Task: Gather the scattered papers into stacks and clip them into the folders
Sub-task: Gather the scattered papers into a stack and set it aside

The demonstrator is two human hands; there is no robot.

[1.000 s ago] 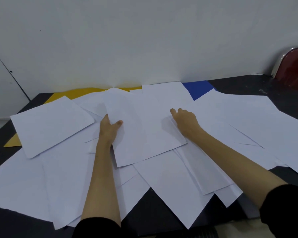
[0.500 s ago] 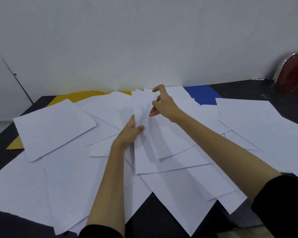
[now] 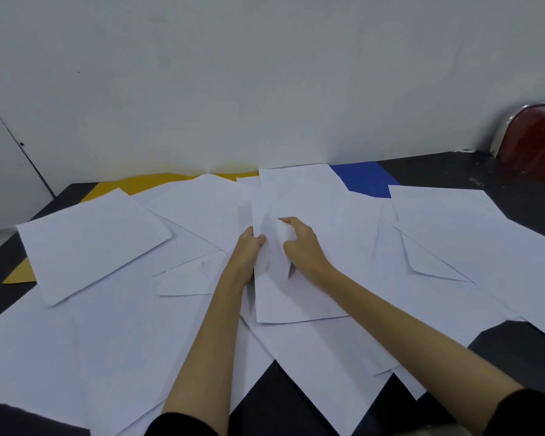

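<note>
Several white paper sheets (image 3: pixel 95 247) lie scattered over a black table (image 3: pixel 516 347). At the centre, my left hand (image 3: pixel 247 253) and my right hand (image 3: pixel 302 247) both grip a small bunch of sheets (image 3: pixel 291 297), which bends upward between them. A yellow folder (image 3: pixel 158 180) lies mostly under the papers at the back left, with one corner showing at the left edge. A blue folder (image 3: pixel 364 179) shows at the back right of centre against the wall.
A white wall (image 3: pixel 265 89) rises right behind the table. A red chair (image 3: pixel 535 136) with a metal frame stands at the far right. Bare black tabletop shows at the right rear and along the front edge.
My hands have come together at the centre, pulling sheets inward. The right hand has drawn back from the far edge and now grips the same bunch as the left.
</note>
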